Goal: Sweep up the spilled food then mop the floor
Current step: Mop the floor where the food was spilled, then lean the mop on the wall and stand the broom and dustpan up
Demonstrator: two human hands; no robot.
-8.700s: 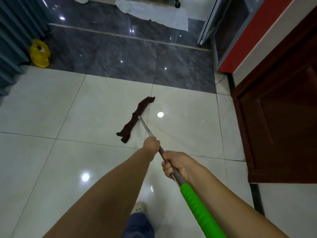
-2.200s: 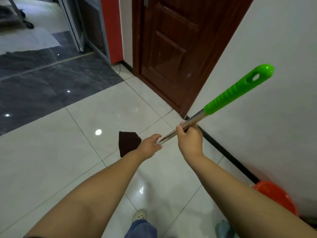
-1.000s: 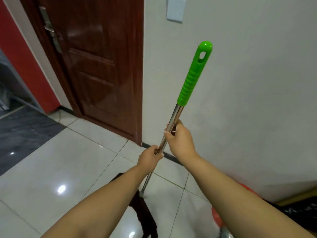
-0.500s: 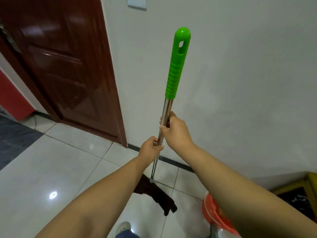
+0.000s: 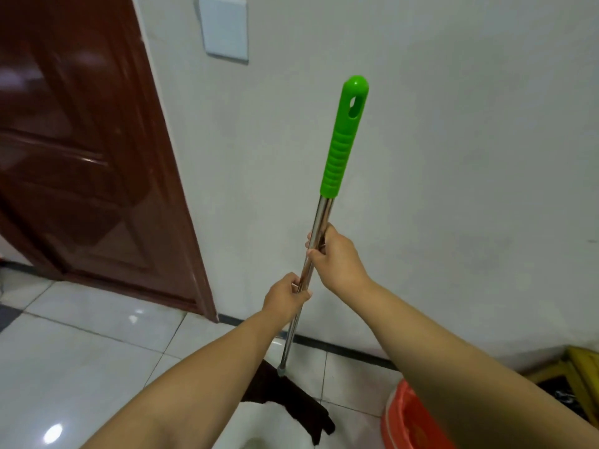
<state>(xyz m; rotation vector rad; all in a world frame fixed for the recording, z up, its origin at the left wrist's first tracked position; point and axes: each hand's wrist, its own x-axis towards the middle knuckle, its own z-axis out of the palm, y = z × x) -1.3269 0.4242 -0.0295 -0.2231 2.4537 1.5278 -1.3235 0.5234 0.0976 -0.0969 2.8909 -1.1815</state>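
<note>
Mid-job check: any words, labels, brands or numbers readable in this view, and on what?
None can be read. The mop, its green grip, the wall plate, the door and the orange bucket bear no visible print.

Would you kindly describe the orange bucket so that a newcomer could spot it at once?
Start at the white wall right of the brown door and follow its dark skirting rightwards. The orange bucket stands on the floor there, the only orange, round thing beside the dark mop cloth.
</note>
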